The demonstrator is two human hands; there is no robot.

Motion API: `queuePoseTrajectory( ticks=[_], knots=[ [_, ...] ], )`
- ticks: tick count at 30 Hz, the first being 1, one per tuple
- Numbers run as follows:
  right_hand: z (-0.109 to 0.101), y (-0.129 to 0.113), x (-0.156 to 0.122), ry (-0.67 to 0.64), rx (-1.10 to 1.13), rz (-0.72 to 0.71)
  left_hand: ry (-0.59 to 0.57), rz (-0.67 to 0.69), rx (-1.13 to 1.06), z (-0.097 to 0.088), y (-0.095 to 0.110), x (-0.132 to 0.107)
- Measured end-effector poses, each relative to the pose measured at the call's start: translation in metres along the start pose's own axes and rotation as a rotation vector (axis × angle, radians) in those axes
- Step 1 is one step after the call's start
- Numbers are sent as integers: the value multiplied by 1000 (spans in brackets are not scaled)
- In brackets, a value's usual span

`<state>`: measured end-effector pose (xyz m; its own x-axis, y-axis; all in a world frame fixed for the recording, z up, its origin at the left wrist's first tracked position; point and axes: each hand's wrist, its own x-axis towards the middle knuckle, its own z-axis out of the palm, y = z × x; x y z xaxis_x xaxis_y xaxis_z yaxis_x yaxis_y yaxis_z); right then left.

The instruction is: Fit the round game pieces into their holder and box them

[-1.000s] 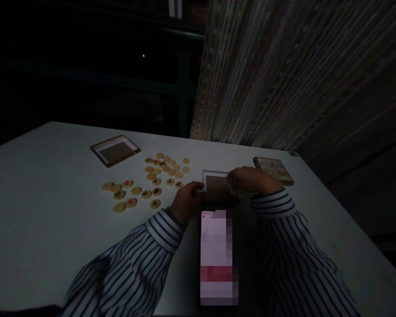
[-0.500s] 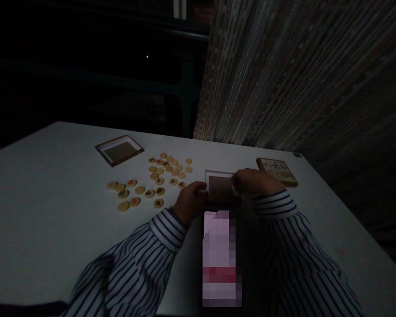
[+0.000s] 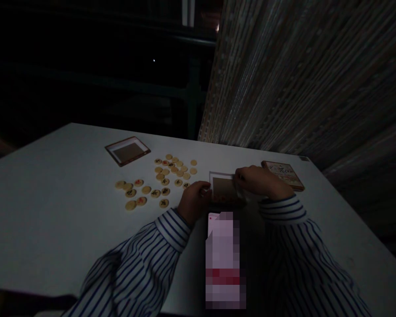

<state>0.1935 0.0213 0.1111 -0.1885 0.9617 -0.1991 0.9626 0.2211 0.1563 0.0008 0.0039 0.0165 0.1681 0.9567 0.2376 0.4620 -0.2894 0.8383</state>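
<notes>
Both my hands hold an open, shallow box (image 3: 225, 188) with pale inner walls and a brown bottom. My left hand (image 3: 195, 200) grips its left side, fingers curled at the edge. On the opposite side, my right hand (image 3: 255, 179) is closed round the rim. To the left lie several round wooden Chinese chess pieces (image 3: 146, 189), some showing red or black characters, others plain side up. Just below the box is a phone (image 3: 214, 216) with a lit screen, mostly pixelated.
Another shallow open box part (image 3: 129, 150) rests at the back left of the white table (image 3: 69, 211). A box with a printed picture cover (image 3: 285, 174) lies beyond my right wrist. A bead-like string curtain (image 3: 267, 79) hangs behind the table's back edge. The scene is dim.
The whole view has shifted slightly, so things on the table appear a little further right. Both hands keep their grip on the box.
</notes>
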Motion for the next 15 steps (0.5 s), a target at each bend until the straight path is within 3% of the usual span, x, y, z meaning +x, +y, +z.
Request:
queuePoseTrajectory(
  ticks=[8, 15],
  knots=[
    [-11, -13, -3, 257, 19, -28, 154, 49, -2, -19, 3, 7],
    [-17, -21, -5, 347, 122, -78, 178, -40, -62, -70, -6, 30]
  ],
)
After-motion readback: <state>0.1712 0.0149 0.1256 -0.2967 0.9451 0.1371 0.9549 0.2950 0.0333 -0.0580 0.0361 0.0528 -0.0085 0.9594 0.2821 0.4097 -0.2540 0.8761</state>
